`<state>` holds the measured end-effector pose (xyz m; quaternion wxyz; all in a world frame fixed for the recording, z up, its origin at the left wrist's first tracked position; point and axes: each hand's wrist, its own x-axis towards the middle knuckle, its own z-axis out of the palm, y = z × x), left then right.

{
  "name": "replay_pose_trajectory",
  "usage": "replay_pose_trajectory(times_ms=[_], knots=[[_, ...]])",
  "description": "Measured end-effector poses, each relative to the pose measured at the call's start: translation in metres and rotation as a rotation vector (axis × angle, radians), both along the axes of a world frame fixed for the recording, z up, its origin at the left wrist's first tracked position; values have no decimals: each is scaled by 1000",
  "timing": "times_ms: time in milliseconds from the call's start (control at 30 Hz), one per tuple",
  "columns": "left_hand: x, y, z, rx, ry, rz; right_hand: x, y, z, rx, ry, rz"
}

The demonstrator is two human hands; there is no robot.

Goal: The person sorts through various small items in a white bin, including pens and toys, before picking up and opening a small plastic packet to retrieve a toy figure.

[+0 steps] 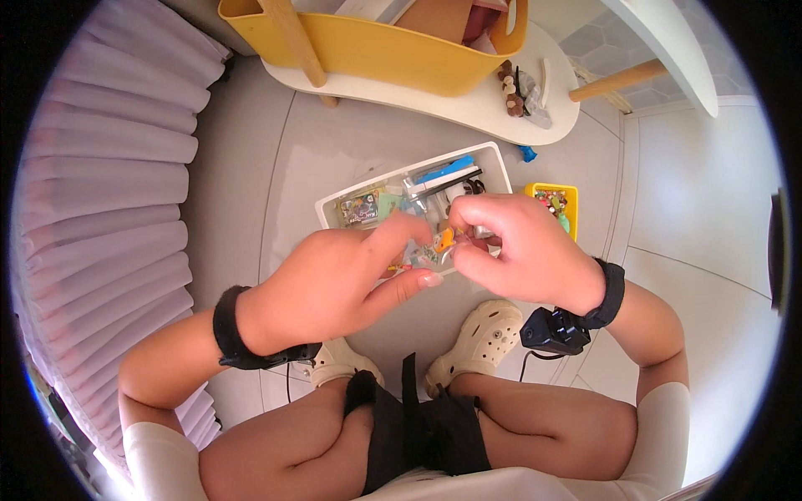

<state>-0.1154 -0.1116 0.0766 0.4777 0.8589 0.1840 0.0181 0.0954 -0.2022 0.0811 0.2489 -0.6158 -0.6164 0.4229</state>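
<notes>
Between my two hands is a small clear plastic bag (439, 242) with bright orange, yellow and other coloured bits in it. My left hand (322, 280) holds its left side, thumb below and fingers curled above. On the other side my right hand (530, 250) pinches the bag between thumb and bent fingers, which hide part of it. Below them on the floor lies a white bin (327, 214), partly covered by my hands. In it are a blue flat item (444, 169), a patterned card or tin (361, 207) and dark items too jumbled to name.
A small yellow box (575, 219) of colourful bits stands right of the bin. Beyond are a low white shelf (434, 107), its wooden legs, and a large yellow basket (401, 63). A pleated curtain (109, 217) hangs at left. My clogs (480, 338) are nearest.
</notes>
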Motion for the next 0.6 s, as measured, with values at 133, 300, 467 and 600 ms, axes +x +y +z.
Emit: replay_pose_trajectory(times_ms=[133,300,467,600], knots=[[2,-3,6,40,-12,27,-3,-3,5,0,11,-16],[4,-3,0,-219,-85,93,-7,-3,3,-20,69,-17],[-4,0,3,-496,-124,95,-5,-3,14,-183,325,11],[-11,2,18,-562,-12,101,-4,-4,20,-166,491,51]])
